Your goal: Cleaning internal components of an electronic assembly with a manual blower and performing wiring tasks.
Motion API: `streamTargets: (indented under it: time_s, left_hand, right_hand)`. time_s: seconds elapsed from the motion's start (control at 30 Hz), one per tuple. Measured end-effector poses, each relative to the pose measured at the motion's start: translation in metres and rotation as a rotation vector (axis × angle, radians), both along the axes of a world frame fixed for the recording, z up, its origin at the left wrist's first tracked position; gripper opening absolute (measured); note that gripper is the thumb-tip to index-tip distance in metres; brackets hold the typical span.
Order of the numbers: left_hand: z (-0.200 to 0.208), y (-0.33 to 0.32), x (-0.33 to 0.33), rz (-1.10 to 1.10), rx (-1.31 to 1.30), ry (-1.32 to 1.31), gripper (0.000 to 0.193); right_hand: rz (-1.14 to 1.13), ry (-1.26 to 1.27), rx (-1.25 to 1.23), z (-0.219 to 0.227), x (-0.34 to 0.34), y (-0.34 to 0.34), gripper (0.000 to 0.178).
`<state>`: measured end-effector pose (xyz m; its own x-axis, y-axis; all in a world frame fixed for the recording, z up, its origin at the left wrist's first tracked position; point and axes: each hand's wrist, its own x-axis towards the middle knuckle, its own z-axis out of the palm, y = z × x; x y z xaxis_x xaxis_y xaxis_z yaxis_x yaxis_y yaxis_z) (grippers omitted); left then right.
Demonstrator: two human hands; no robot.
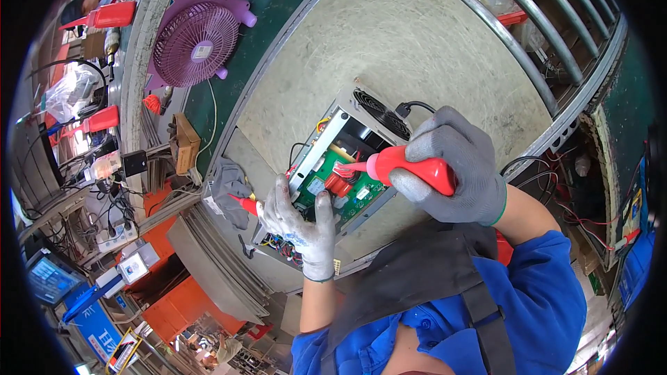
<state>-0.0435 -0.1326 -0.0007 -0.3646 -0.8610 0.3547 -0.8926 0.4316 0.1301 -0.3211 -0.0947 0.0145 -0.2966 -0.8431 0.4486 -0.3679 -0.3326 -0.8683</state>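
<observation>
My right hand (462, 160), in a grey glove, is wrapped round a red squeeze bottle (436, 173). The bottle's thin nozzle reaches left to the red parts (338, 185) on a green circuit board (363, 194). This board lies inside an opened metal housing (321, 146) with a black fan (382, 112) at its far end. My left hand (299, 226), also gloved, is at the housing's left edge, thumb and forefinger apart. Coloured wires (281, 244) show under that hand. A red pointed thing (244, 203) sticks out beside it; its kind I cannot make out.
A grey cloth or glove (231, 184) lies left of the housing on the worn metal worktop (306, 69). A purple fan (198, 45) and a small wooden box (185, 144) stand farther left. Curved metal rails (517, 35) bound the right side. A black cable (417, 104) runs to the housing.
</observation>
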Motion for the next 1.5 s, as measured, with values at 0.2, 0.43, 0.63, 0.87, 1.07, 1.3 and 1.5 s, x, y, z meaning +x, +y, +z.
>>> streamTargets:
  time_s: [0.2, 0.43, 0.63, 0.87, 1.07, 1.3, 1.5]
  left_hand:
    - [0.001, -0.001, -0.001, 0.014, 0.035, -0.017, 0.071]
    - [0.002, -0.003, -0.001, -0.013, 0.018, -0.009, 0.073]
    - [0.0, 0.004, 0.002, 0.048, 0.065, -0.037, 0.068]
    - [0.01, -0.032, 0.008, -0.116, 0.104, -0.012, 0.069]
    - [0.02, -0.031, 0.007, -0.185, 0.261, -0.196, 0.112]
    - [0.005, -0.028, 0.011, -0.176, 0.09, -0.165, 0.099]
    - [0.002, -0.027, 0.013, -0.175, 0.051, -0.164, 0.098]
  right_hand:
    - [0.006, -0.022, -0.013, -0.001, -0.001, -0.003, 0.022]
    - [0.088, 0.024, 0.045, 0.009, -0.01, -0.008, 0.023]
    - [0.118, -0.029, 0.104, 0.007, -0.023, -0.023, 0.023]
    - [-0.142, -0.364, 0.179, -0.009, -0.022, -0.006, 0.022]
    - [-0.267, -0.349, 0.004, -0.015, 0.008, 0.016, 0.021]
    - [-0.266, 0.119, -0.107, -0.009, 0.047, 0.008, 0.021]
    - [-0.366, 0.254, -0.211, -0.021, 0.071, -0.005, 0.025]
